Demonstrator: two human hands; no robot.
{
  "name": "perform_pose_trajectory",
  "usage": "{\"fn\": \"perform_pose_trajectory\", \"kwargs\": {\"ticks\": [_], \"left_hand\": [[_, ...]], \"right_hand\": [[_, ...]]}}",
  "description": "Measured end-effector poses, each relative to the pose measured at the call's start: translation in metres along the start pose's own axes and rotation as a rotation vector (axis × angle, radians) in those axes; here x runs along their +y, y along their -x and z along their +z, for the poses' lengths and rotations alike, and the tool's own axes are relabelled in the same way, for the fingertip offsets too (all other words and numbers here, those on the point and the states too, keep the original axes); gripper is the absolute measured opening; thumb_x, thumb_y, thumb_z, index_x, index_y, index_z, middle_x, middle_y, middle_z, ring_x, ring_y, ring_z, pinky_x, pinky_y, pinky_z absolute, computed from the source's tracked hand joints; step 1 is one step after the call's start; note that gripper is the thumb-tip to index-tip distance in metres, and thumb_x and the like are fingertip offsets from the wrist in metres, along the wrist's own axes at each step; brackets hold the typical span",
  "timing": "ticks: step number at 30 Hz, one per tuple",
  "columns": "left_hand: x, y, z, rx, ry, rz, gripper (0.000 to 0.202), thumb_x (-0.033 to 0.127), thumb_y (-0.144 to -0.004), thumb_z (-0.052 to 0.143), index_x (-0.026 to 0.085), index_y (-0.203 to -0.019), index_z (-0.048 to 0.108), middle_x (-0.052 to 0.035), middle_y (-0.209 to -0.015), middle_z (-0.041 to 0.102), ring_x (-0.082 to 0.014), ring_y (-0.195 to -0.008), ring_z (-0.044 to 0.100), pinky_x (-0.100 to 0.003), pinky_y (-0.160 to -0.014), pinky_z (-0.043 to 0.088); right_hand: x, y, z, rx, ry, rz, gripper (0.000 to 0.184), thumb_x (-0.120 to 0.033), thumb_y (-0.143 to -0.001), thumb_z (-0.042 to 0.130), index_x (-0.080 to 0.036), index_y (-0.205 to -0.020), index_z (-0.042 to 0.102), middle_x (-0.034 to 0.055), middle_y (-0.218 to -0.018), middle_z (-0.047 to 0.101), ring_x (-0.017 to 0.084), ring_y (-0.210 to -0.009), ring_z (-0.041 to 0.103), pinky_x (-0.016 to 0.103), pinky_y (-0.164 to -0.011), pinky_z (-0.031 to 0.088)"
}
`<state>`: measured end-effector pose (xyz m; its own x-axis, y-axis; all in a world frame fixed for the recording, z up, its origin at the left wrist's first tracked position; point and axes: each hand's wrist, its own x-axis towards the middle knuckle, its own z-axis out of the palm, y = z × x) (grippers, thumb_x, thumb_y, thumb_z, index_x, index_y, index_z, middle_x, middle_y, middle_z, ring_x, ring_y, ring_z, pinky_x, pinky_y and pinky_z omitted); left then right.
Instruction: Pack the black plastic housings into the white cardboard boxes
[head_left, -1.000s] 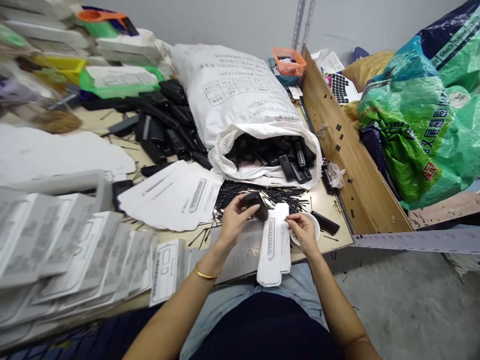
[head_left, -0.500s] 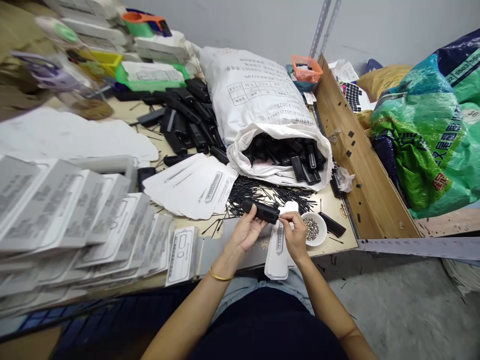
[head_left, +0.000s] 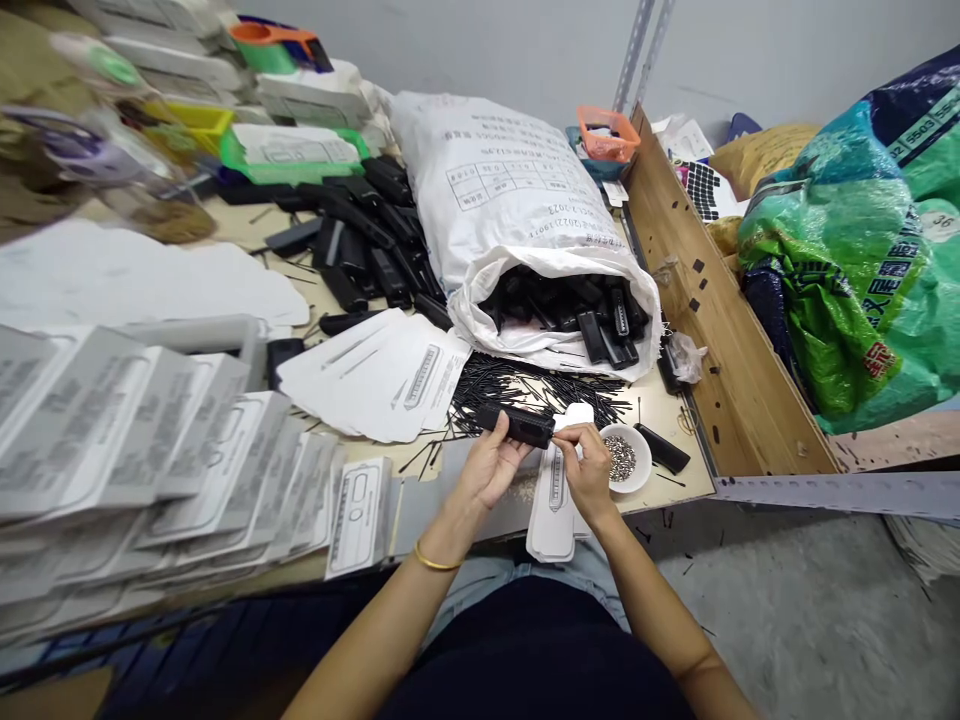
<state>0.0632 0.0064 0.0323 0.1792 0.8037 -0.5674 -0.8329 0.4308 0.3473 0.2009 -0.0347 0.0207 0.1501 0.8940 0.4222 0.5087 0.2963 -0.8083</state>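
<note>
My left hand (head_left: 491, 462) is closed around a black oblong plastic case (head_left: 517, 424), held nearly level above the table's front edge. At the case's right end, the fingers of my right hand (head_left: 585, 465) are pinched together; whatever they hold is too small to make out. Beneath my hands lie white printed cards (head_left: 551, 510) with a rounded outline. A white bowl (head_left: 628, 462) of small shiny metal pieces stands just right of my right hand. Behind the case spreads a heap of thin black sticks (head_left: 495, 385).
A white woven sack (head_left: 517, 180) lies with its mouth towards me, full of black cases. More black cases (head_left: 367, 230) are piled left of it. Stacked white boxes (head_left: 187, 430) fill the left. A wooden board (head_left: 720, 330) walls off the right side.
The whole view has shifted slightly to the left. My hands keep the same hold on the black case, with no clear movement between them.
</note>
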Motion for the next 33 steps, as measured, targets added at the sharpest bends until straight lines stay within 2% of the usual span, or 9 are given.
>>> {"fn": "perform_pose_trajectory", "kwargs": {"ticks": [9,14,17,19,22,24,26,30,33], "left_hand": [[-0.005,0.006,-0.005,-0.012,-0.057,0.147,0.037,0.013,-0.086,0.056,0.024,-0.122,0.052,-0.0061,-0.111,0.067,-0.0180,-0.103,0.063,-0.040,-0.094,0.050],[-0.013,0.007,-0.007,0.005,-0.038,0.037,0.032,0.018,-0.089,0.052,0.016,-0.121,0.054,-0.0108,-0.108,0.068,-0.0192,-0.099,0.065,-0.039,-0.094,0.050],[-0.010,0.008,-0.004,0.028,-0.025,0.029,0.031,0.019,-0.090,0.052,0.013,-0.120,0.054,-0.0125,-0.106,0.068,-0.0186,-0.096,0.065,-0.037,-0.093,0.050],[-0.001,0.015,0.000,-0.008,-0.055,0.100,0.032,0.018,-0.087,0.056,0.017,-0.120,0.053,-0.0099,-0.106,0.068,-0.0189,-0.098,0.065,-0.038,-0.092,0.050],[0.016,0.032,-0.002,-0.077,-0.113,0.282,0.036,0.016,-0.083,0.061,0.026,-0.116,0.054,-0.0051,-0.109,0.067,-0.0214,-0.106,0.062,-0.042,-0.094,0.048],[0.022,0.041,-0.011,-0.112,-0.187,0.362,0.037,0.011,-0.078,0.065,0.027,-0.110,0.057,-0.0036,-0.110,0.067,-0.0234,-0.113,0.058,-0.043,-0.098,0.046],[0.023,0.041,-0.025,-0.092,-0.322,0.348,0.038,0.003,-0.070,0.069,0.024,-0.101,0.061,-0.0045,-0.105,0.068,-0.0239,-0.116,0.056,-0.038,-0.102,0.042],[0.019,0.014,-0.041,0.053,-0.450,0.319,0.044,0.001,-0.064,0.072,0.019,-0.102,0.061,-0.0063,-0.100,0.069,-0.0204,-0.115,0.057,-0.027,-0.101,0.041],[0.021,-0.011,-0.036,0.016,-0.366,0.351,0.048,0.011,-0.069,0.073,0.023,-0.112,0.056,-0.0061,-0.106,0.068,-0.0191,-0.108,0.060,-0.030,-0.094,0.047]], "right_hand": [[0.007,-0.002,-0.007,-0.187,0.185,-0.014,0.016,-0.021,-0.090,0.050,-0.019,-0.076,0.057,0.0046,-0.076,0.062,0.019,-0.075,0.057,0.031,-0.069,0.045],[0.002,0.007,0.001,-0.067,0.023,0.056,0.013,-0.024,-0.089,0.050,-0.021,-0.079,0.058,0.0029,-0.077,0.062,0.017,-0.076,0.059,0.030,-0.071,0.047],[0.001,0.012,0.005,-0.078,-0.087,0.151,0.009,-0.025,-0.088,0.052,-0.021,-0.090,0.059,0.0032,-0.084,0.064,0.016,-0.079,0.061,0.030,-0.073,0.048],[0.004,0.013,0.001,-0.120,-0.136,0.218,0.013,-0.026,-0.086,0.054,-0.020,-0.098,0.058,0.0038,-0.089,0.066,0.016,-0.081,0.062,0.031,-0.075,0.049],[0.013,0.012,-0.013,-0.127,-0.088,0.248,0.012,-0.027,-0.085,0.056,-0.020,-0.094,0.060,0.0041,-0.088,0.067,0.017,-0.082,0.062,0.032,-0.077,0.048],[0.021,0.009,-0.024,-0.101,-0.012,0.237,0.011,-0.028,-0.087,0.054,-0.020,-0.090,0.061,0.0043,-0.087,0.066,0.018,-0.082,0.061,0.033,-0.077,0.047],[0.029,0.004,-0.033,-0.090,0.069,0.205,0.011,-0.027,-0.088,0.052,-0.020,-0.090,0.060,0.0046,-0.086,0.065,0.019,-0.081,0.059,0.034,-0.076,0.046],[0.042,-0.012,-0.045,-0.365,0.291,0.043,0.009,-0.020,-0.084,0.056,-0.020,-0.092,0.060,0.0063,-0.093,0.063,0.022,-0.091,0.055,0.037,-0.082,0.043],[0.051,-0.025,-0.043,-0.579,0.489,-0.021,0.028,-0.015,-0.072,0.068,-0.020,-0.098,0.059,0.0084,-0.102,0.060,0.025,-0.096,0.052,0.038,-0.082,0.041]]}}
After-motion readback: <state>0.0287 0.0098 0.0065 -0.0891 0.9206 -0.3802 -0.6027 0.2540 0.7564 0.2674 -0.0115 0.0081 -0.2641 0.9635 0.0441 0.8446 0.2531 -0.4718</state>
